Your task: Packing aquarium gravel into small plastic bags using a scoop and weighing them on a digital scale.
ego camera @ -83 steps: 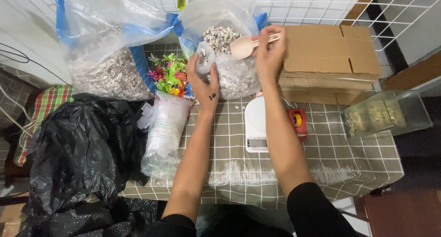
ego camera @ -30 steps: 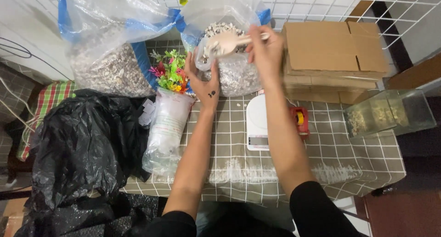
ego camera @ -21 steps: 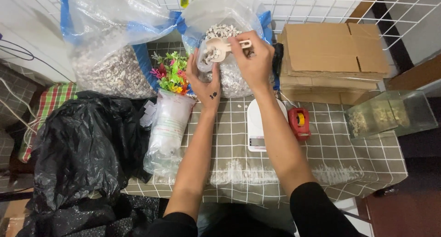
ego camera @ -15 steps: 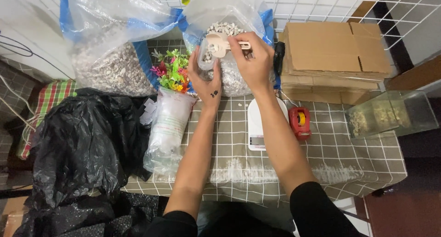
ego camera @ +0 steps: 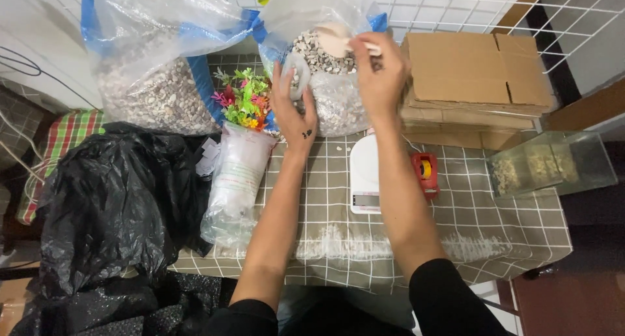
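The scoop [ego camera: 333, 40] is down in the open sack of pale pebbles [ego camera: 325, 82] now, no longer held clear beside the cardboard box [ego camera: 472, 69]. The right hand [ego camera: 379, 76] is clenched on its handle, bowl resting on the stones. The left hand [ego camera: 293, 111] grips the small clear bag [ego camera: 294, 72] at the sack's mouth, above the white scale [ego camera: 364, 173].

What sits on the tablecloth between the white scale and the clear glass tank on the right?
In the head view, a small red tape dispenser lies between the white scale and the glass tank.
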